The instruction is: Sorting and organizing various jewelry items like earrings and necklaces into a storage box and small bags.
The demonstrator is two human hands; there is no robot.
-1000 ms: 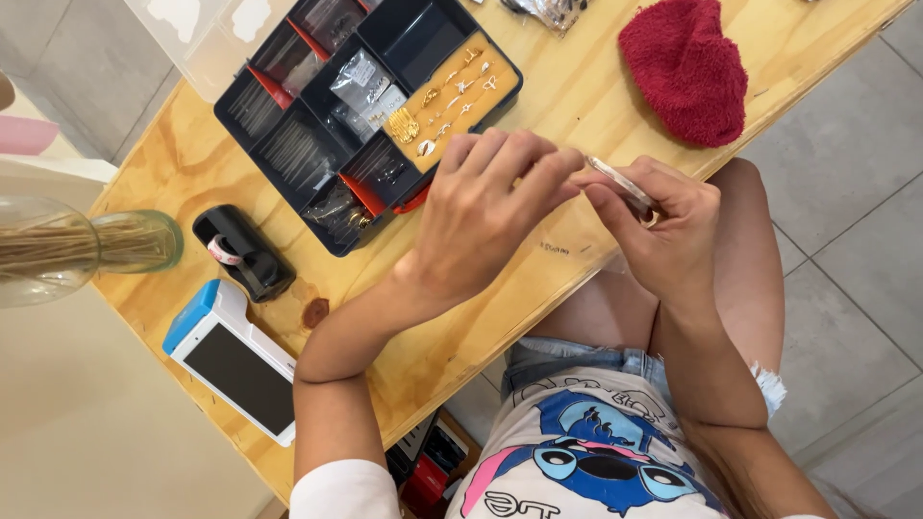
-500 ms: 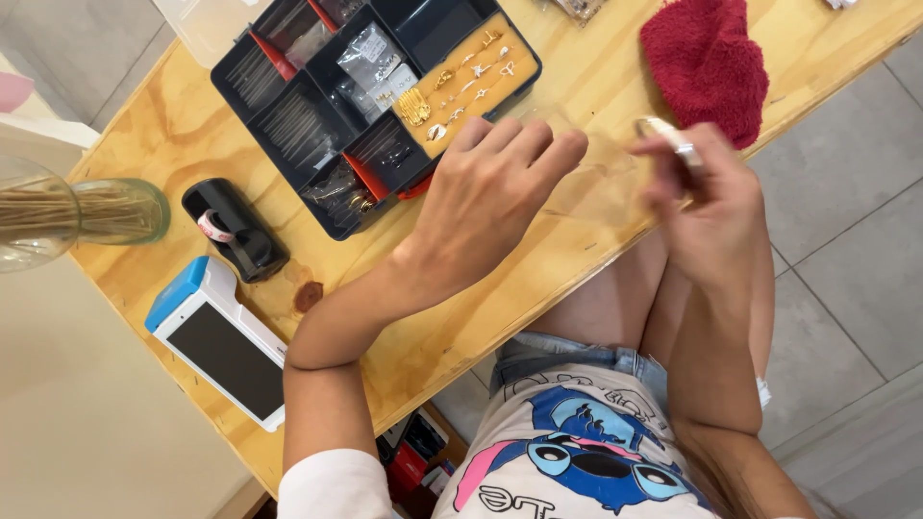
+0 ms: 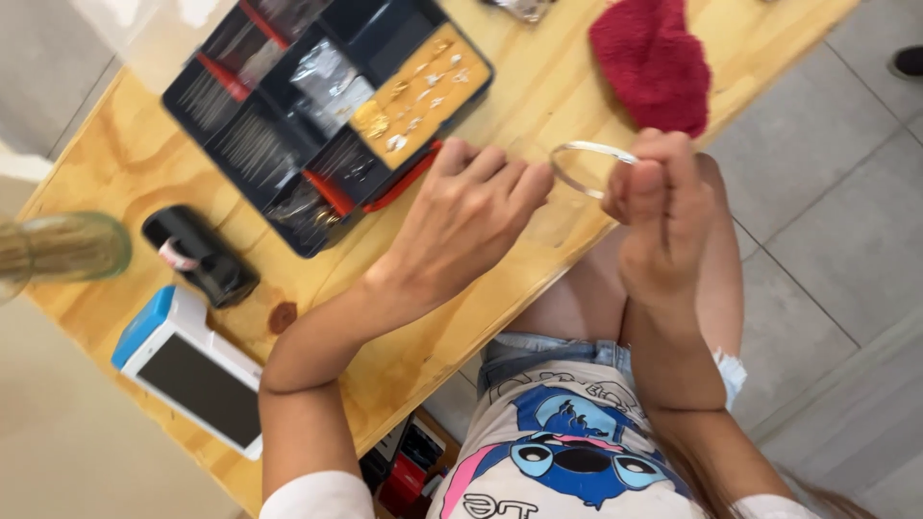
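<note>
Where a thin strip was pinched between both hands a second ago, a wire ring [image 3: 588,165] is now held up by the right hand [image 3: 659,216] alone, just past the table [image 3: 115,163] edge and above the knees. Half a second ago the piece was seen raised in the right hand as a small bright bit; it is now turned so that its open hoop faces the camera. The right hand is closed, thumb against fingers, on one side of the ring. The left hand [image 3: 466,221] has been let go of the piece: it is laid palm down on the wood, fingers loosely curled and together, nothing held, its fingertips near the ring but apart from it. From this it is judged that the shaping is over and the hoop is being looked at.

Just behind the left hand a black tray [image 3: 380,29] of pins and small gold parts is set. Farther off a red cloth [image 3: 649,58] is seen, and to the left a black tape dispenser [image 3: 197,255], a jar [image 3: 67,245] of sticks and a white-and-blue device [image 3: 187,370].
</note>
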